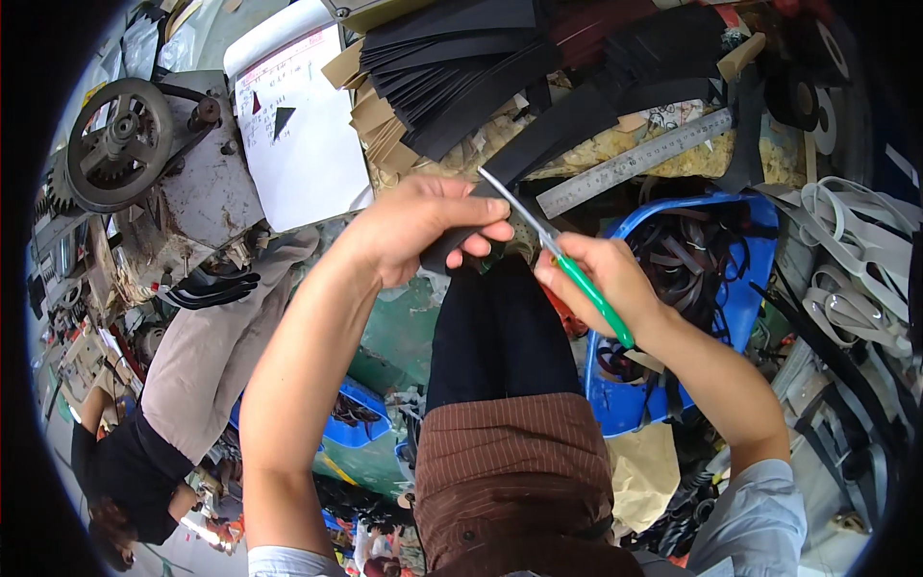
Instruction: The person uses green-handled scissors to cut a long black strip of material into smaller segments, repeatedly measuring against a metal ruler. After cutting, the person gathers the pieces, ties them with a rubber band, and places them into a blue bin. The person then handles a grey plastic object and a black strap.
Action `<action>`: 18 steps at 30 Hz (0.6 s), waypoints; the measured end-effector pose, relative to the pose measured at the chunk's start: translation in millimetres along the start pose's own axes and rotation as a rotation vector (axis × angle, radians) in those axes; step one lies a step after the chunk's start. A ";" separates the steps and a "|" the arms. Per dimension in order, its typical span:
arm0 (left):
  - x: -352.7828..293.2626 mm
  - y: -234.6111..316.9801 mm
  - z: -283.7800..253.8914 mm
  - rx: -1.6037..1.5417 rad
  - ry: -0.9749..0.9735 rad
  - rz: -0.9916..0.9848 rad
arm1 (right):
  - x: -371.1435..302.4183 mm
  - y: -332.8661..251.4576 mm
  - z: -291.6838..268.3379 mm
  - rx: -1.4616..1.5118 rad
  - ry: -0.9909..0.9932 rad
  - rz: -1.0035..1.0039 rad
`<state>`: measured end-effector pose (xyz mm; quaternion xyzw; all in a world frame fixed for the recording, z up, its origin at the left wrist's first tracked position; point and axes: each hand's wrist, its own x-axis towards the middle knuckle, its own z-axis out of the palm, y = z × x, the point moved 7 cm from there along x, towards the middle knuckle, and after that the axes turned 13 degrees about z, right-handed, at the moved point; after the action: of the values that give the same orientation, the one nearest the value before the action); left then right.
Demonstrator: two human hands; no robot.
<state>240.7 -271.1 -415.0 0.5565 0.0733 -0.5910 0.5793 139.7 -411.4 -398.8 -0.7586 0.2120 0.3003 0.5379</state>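
My left hand (423,223) pinches a wide black strip (536,135) between thumb and fingers. From there the strip runs up and right toward the dark stack on the bench, while its short end hangs below my fingers. In my right hand (606,279) are scissors with a green handle (598,306), my fingers wrapped round the handle. The metal blades (514,200) point up and left, with the tip beside my left thumb at the strip. Whether the blades touch the strip, I cannot tell.
A steel ruler (635,162) lies on the bench near fanned black sheets (452,67) and a written paper pad (303,144). At left stands a machine with a handwheel (120,144). A blue bin (601,394) of strips is at right; another person (144,462) bends over at lower left.
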 end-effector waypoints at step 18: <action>-6.4 34.7 32.7 1.009 0.675 0.991 | -76.9 71.9 0.1 0.490 0.156 0.313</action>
<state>246.7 -302.2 -378.8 0.8698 -0.2891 -0.0241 0.3991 37.2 -435.2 -395.8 -0.5851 0.4332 0.2605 0.6342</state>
